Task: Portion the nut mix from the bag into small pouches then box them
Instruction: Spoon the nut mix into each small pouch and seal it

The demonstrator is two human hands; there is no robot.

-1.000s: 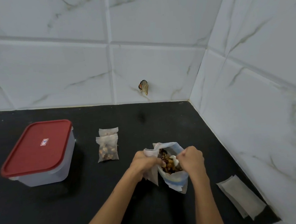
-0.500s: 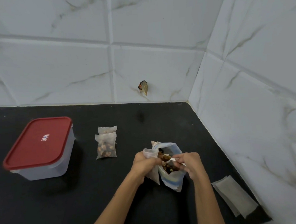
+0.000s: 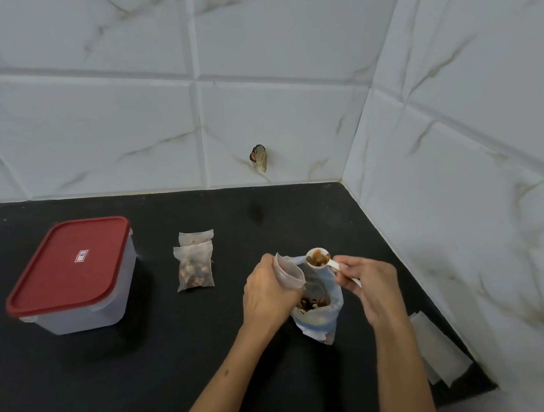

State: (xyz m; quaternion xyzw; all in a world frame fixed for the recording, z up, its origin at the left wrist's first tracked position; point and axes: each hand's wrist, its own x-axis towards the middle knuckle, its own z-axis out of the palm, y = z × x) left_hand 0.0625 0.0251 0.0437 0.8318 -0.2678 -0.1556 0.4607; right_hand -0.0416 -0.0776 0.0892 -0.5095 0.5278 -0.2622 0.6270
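Nearest you on the right, a small stack of flat, empty pouches (image 3: pixel 439 351) of thin translucent white material lies on the matte black countertop (image 3: pixel 148 388), close to the marble-patterned tiled wall (image 3: pixel 452 163). Your right hand (image 3: pixel 373 287) has its fingers curled round the handle of a small white plastic spoon (image 3: pixel 326 261), whose round bowl is heaped with brown and amber nut mix and held level above the mouth of the bag (image 3: pixel 320 311). The bag is soft, crinkled clear plastic with a bluish tint, standing open on the counter between your hands, with dark nuts and pale pieces showing low inside it. Your left hand (image 3: pixel 268 293) grips an open small pouch (image 3: pixel 288 271), its filmy rim spread into a rounded mouth beside the spoon, just left of the bag's top edge. Further back and to the left, two filled pouches (image 3: pixel 194 263) lie overlapping, squarish and lumpy with nuts. Well apart at the far left sits a rectangular frosted plastic box (image 3: pixel 89 306) with rounded corners, closed by a smooth red lid (image 3: pixel 69 266) bearing a small label. Beyond, on the back wall tile, there is a small brownish chipped patch (image 3: pixel 259 158).
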